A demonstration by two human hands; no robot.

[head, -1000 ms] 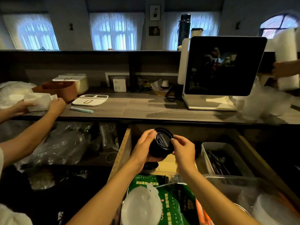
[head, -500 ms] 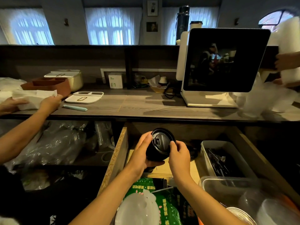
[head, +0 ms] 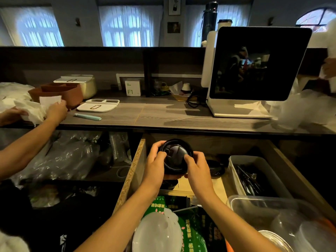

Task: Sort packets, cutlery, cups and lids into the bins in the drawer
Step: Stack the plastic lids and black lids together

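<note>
Your left hand (head: 156, 164) and right hand (head: 197, 168) both grip a stack of black lids (head: 176, 157), fingers curled round its rim, above the open drawer (head: 134, 171). Cutlery bin (head: 258, 175) sits right, green packets (head: 196, 228) nearer you.

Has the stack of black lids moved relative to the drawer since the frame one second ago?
Yes. The stack of black lids, gripped by the left hand and right hand, has tipped its top toward the camera and sunk slightly toward the drawer floor.
</note>
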